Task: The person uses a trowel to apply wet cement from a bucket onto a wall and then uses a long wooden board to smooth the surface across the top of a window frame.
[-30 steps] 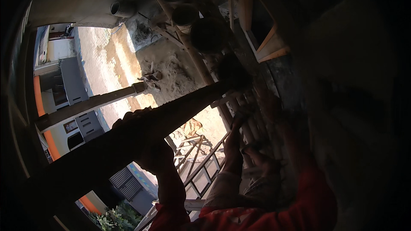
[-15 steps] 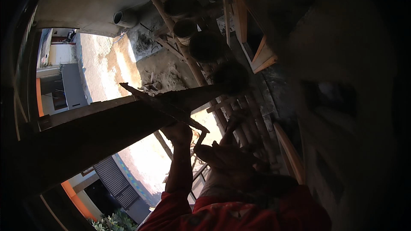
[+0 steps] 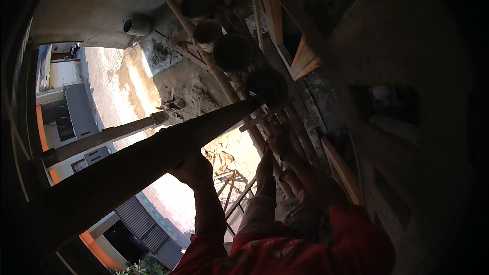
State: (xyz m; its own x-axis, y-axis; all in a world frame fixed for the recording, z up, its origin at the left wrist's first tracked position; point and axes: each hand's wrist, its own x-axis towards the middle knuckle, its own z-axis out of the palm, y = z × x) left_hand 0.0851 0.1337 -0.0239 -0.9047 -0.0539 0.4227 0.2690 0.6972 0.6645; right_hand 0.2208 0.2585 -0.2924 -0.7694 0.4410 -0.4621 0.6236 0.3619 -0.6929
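Observation:
A long, dark board (image 3: 137, 160) slants from the lower left up to the middle, its far end close to a bucket. My left hand (image 3: 194, 169) is closed on its lower edge, with the fingers mostly hidden behind it. My right hand (image 3: 277, 137) is stretched forward and down, just short of the dark bucket (image 3: 267, 87). Its fingers look closed around a trowel, of which only a small glint (image 3: 265, 107) shows by the bucket's rim; the blade is hidden in shadow.
Several more buckets (image 3: 233, 52) stand in a row on the bamboo pole platform (image 3: 216, 74). Wooden frames (image 3: 304, 61) lean at the right beside a dark wall (image 3: 407, 158). A wooden beam (image 3: 104, 137) crosses at the left, above sunlit ground (image 3: 114, 79) far below.
My right hand has moved forward and away from the board to the bucket. The trowel blade, which lay across the board, has left it. My left hand stays on the board.

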